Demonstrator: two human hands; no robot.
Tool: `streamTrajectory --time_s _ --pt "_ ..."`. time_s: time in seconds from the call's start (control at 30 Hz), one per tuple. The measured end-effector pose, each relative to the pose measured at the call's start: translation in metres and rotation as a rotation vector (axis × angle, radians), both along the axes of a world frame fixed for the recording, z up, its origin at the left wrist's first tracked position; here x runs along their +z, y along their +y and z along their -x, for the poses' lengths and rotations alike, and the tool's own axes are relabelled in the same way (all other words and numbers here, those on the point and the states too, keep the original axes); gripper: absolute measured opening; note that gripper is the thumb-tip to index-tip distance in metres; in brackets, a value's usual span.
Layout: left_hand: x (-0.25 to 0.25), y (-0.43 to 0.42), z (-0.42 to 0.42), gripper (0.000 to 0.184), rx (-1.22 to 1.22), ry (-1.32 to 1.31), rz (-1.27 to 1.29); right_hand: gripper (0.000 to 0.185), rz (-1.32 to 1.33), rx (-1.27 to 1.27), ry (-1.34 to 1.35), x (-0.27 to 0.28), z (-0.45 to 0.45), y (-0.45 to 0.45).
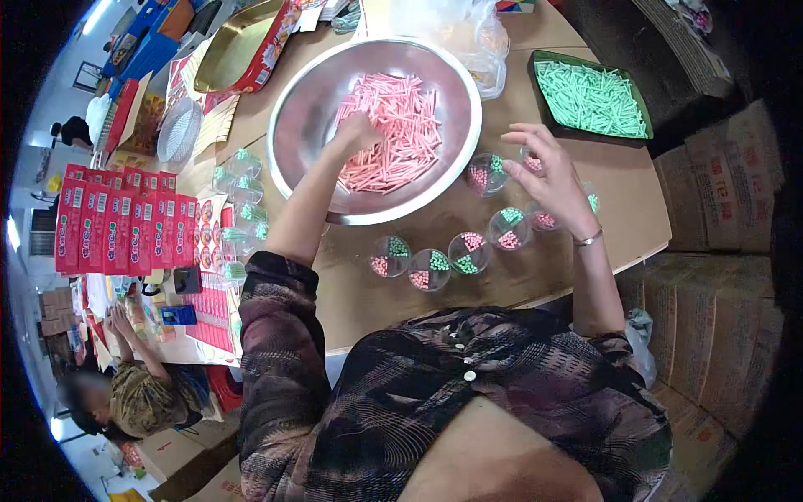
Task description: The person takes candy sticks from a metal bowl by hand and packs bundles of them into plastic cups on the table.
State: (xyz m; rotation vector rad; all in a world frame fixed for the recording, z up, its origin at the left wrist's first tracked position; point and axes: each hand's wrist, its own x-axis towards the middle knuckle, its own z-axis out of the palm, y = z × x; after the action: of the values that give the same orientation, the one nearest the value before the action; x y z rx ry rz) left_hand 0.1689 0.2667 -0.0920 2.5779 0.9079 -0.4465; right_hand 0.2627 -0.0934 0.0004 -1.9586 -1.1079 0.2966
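Observation:
My left hand [358, 132] reaches into a wide steel bowl [293, 109] and rests on a heap of short pink sticks [401, 125]. Its fingers look curled down; whatever they hold is hidden. My right hand [548, 171] is open, thumb and fingers apart, over a group of clear round cups. Closest to its thumb is a cup [485, 176] with pink and green sticks; another cup [533, 159] is partly covered by the fingers. Several similar cups, among them one cup [470, 253] and another cup [430, 269], stand nearer my body, pink and green sticks in separate sections.
A dark tray of green sticks [592, 96] lies at the right back. Clear cups with green sticks [245, 188] line the bowl's left side. Red packets [125, 222] stand farther left, near another person [155, 393]. Cartons [703, 318] are stacked at right; a plastic bag [481, 42] sits behind.

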Motion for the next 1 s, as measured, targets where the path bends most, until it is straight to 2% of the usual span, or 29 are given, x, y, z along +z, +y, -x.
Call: streamTrajectory --time_s 0.13,0.2,0.27,0.3,0.37,0.43,0.53,0.6,0.8,0.93,1.0 --pt "0.012 -0.015 0.020 0.056 -0.047 0.018 0.081 0.031 0.000 0.083 -0.027 0.002 0.009 0.015" --pt "0.025 -0.030 0.040 0.048 0.047 -0.254 0.289 0.031 -0.008 0.104 -0.059 0.003 0.013 0.029" --pt "0.037 -0.042 0.057 0.041 0.144 -0.528 0.494 0.033 0.016 0.215 0.047 0.008 0.018 0.048" --pt "0.040 -0.047 0.061 0.041 0.144 -0.526 0.493 0.035 0.019 0.223 0.104 0.010 0.022 0.061" --pt "0.044 -0.059 0.064 0.032 0.093 -0.530 0.657 0.037 0.020 0.232 0.161 0.002 0.025 0.091" --pt "0.046 -0.070 0.065 0.023 0.037 -0.532 0.820 0.041 -0.266 0.242 -0.196 -0.030 0.029 0.121" --pt "0.044 -0.084 0.065 0.023 0.024 -0.645 0.828 0.042 -0.199 0.339 -0.247 -0.030 0.039 0.137" --pt "0.040 -0.089 0.065 0.023 0.020 -0.759 0.841 0.048 0.046 0.476 -0.177 -0.017 0.042 0.138" --pt "0.036 -0.087 0.066 0.017 0.080 -0.671 0.743 0.047 0.131 0.654 0.058 -0.010 0.038 0.135" --pt "0.044 -0.065 0.064 0.013 0.406 -0.537 1.037 0.061 -0.028 0.308 -0.193 -0.039 0.051 0.131" --pt "0.048 -0.065 0.064 0.013 0.430 -0.554 1.072 0.064 -0.034 0.324 -0.191 -0.041 0.054 0.132"
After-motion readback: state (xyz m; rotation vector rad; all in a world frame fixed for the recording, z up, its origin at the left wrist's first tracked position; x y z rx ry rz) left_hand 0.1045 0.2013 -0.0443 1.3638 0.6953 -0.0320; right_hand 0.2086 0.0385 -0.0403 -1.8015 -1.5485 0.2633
